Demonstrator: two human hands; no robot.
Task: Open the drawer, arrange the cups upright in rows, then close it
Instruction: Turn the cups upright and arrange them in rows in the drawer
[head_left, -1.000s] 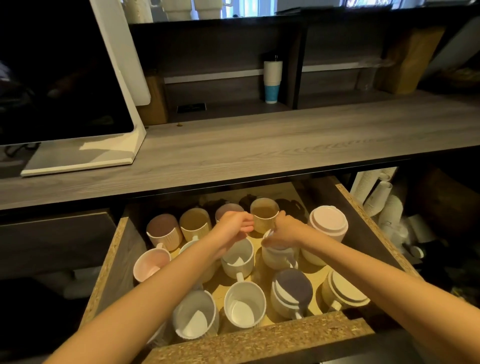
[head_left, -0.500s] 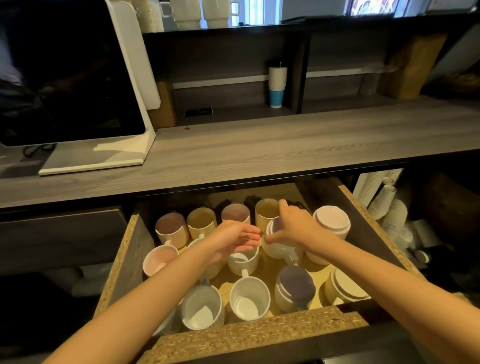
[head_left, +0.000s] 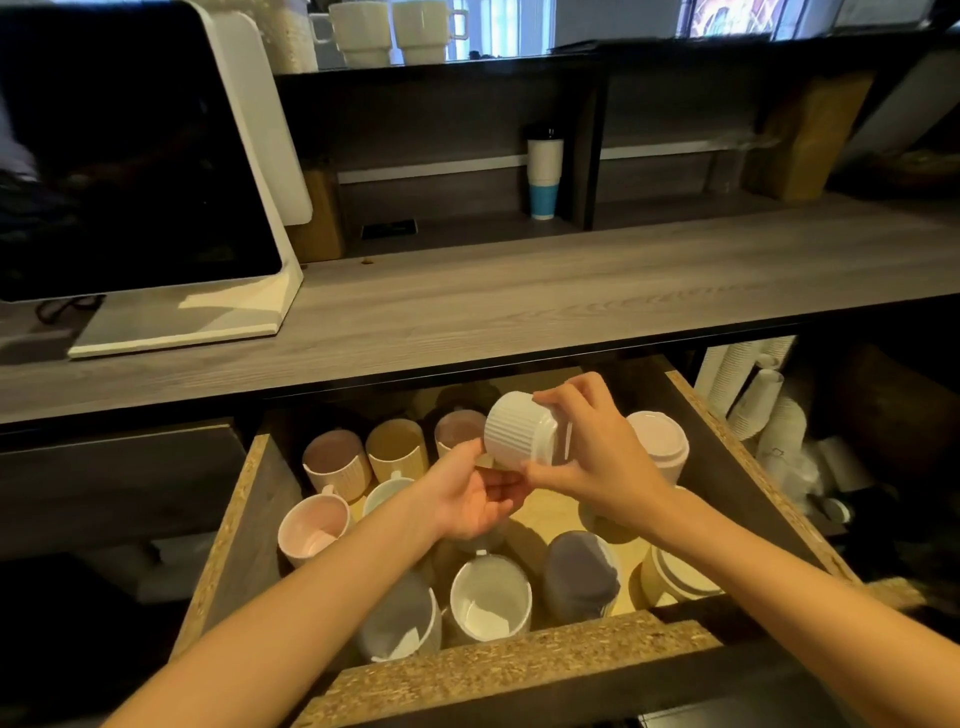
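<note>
The drawer (head_left: 498, 670) stands pulled out below the counter, with several mugs inside. My right hand (head_left: 597, 457) grips a white ribbed mug (head_left: 519, 434), lifted above the drawer and tipped on its side, base toward the upper left. My left hand (head_left: 467, 499) is open, palm up, just under the mug with its fingertips at the rim. Upright mugs line the back row (head_left: 395, 449). A pink mug (head_left: 311, 527) stands at the left and a white mug (head_left: 491, 597) at the front. Two mugs sit upside down on the right (head_left: 657, 441) and another at the front (head_left: 582, 571).
The grey wooden counter (head_left: 519, 306) overhangs the drawer's back. A screen on a white stand (head_left: 156, 208) sits at its left. A paper cup stack (head_left: 544, 176) stands on the shelf behind. Sleeves of paper cups (head_left: 758, 400) fill the space right of the drawer.
My right hand has lifted the white ribbed mug out of the drawer's middle and tipped it sideways. My left hand has turned palm up beneath it. The view has shifted slightly.
</note>
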